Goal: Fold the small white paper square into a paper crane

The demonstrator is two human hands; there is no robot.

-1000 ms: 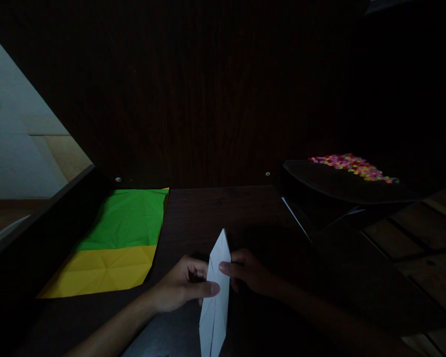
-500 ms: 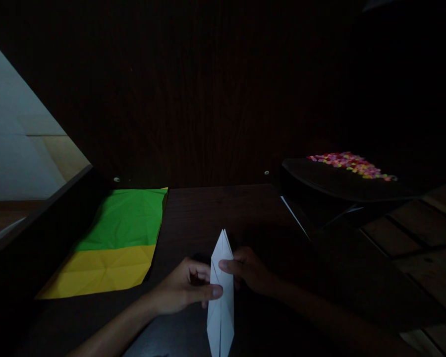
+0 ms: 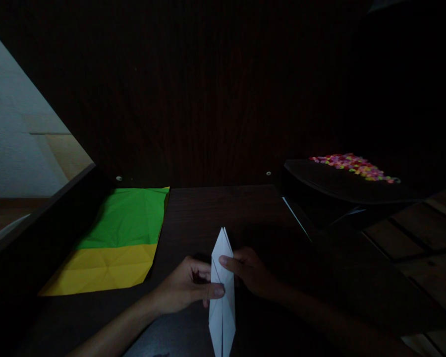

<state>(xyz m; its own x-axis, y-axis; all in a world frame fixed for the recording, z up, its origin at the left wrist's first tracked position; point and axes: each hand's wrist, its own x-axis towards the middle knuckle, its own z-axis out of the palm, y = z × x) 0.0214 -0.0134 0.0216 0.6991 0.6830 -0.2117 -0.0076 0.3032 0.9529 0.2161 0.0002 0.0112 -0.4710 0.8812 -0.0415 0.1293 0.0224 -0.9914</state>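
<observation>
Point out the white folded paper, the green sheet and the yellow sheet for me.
white folded paper (image 3: 223,317), head view, on its lower half below the thumbs.
green sheet (image 3: 128,218), head view, on its creased middle.
yellow sheet (image 3: 104,267), head view, on its middle.

The folded paper (image 3: 222,297) at lower centre was plain white with faint grey crease shadows. At left the sheet (image 3: 115,243) was bright green on its upper part and yellow below, both creased. The desk (image 3: 223,208) was really dark brown woodgrain. At right, the beads (image 3: 353,166) were a pink, orange, yellow and green speckle.
</observation>
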